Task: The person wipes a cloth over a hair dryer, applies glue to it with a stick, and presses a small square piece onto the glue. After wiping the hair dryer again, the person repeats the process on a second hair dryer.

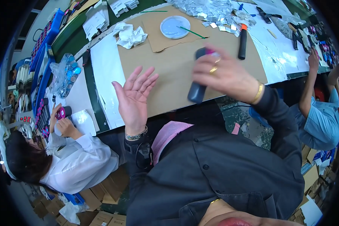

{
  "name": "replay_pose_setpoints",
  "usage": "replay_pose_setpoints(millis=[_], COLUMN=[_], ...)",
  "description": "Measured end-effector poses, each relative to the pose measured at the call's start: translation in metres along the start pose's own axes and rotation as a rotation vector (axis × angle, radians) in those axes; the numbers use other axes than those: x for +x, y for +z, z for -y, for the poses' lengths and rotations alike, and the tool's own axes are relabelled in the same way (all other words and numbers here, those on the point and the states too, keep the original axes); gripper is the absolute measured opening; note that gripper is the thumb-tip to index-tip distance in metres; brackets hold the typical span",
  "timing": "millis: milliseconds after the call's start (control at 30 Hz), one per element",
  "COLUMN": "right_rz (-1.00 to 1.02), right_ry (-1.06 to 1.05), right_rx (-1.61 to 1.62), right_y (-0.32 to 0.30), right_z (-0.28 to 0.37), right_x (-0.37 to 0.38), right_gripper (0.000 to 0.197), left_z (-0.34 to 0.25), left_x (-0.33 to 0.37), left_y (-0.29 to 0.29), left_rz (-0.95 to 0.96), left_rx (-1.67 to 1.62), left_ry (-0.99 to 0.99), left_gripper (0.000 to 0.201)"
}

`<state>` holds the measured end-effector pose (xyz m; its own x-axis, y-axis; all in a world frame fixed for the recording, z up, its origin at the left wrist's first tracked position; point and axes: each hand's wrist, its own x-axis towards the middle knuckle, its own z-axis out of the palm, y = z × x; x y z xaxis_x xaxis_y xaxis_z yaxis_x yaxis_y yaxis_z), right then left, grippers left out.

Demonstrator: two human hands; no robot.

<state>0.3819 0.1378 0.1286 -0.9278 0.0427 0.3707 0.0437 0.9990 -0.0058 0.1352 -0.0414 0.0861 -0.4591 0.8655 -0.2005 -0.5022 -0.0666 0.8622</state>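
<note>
Over the near edge of the card [165, 69], a dark device [197, 92] is being held up by the right hand [223, 74], tilted, with a pinkish bit at its far end. The fingers there are curled round its middle, thumb side hidden. Things are pretty blurred, so how tight the grip is can't really be told, and neither can any detail on the device.

The left hand [134, 105] is wide open, palm up, fingers loosely spread, nothing in it, held just to the left and well apart from the device.

As for the step, it'd be read as plain handling: one piece picked up and managed one-handed, with the other palm left free. Whether it's being checked, turned or passed can't be told from this. If a two-handed hold is wanted, the gap would need to be closed and the left fingers curled in; if it's to be put down, bare card is right underneath.

Farther back, a white dish [171, 29] is parked on a smaller card piece [154, 40] with a green stick [193, 32] across its rim. A crumpled tissue [130, 36] is to its left, and a hammer [242, 44] is lying to the right, clear of the right hand.
</note>
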Motion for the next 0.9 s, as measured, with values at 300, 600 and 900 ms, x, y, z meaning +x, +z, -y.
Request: replay_pose_setpoints(millis=[300,600,900], right_rz=[0.154,0.071,-0.236], right_ry=[-0.451,-0.266,0.466], right_rx=[0.005,0.138,0.136], right_y=[0.066,0.044,0.019], right_z=[0.021,0.006,-0.048], right_x=[0.066,0.039,-0.010], right_gripper=[0.030,0.034,0.025], left_z=[0.035,0.039,0.020], left_x=[-0.018,-0.017,0.011], left_y=[-0.021,-0.028,-0.011], left_rz=[-0.043,-0.062,0.036], left_rx=[0.212,0.389,0.849], left_ry=[0.061,0.179,0.457], left_gripper=[0.078,0.039,0.028])
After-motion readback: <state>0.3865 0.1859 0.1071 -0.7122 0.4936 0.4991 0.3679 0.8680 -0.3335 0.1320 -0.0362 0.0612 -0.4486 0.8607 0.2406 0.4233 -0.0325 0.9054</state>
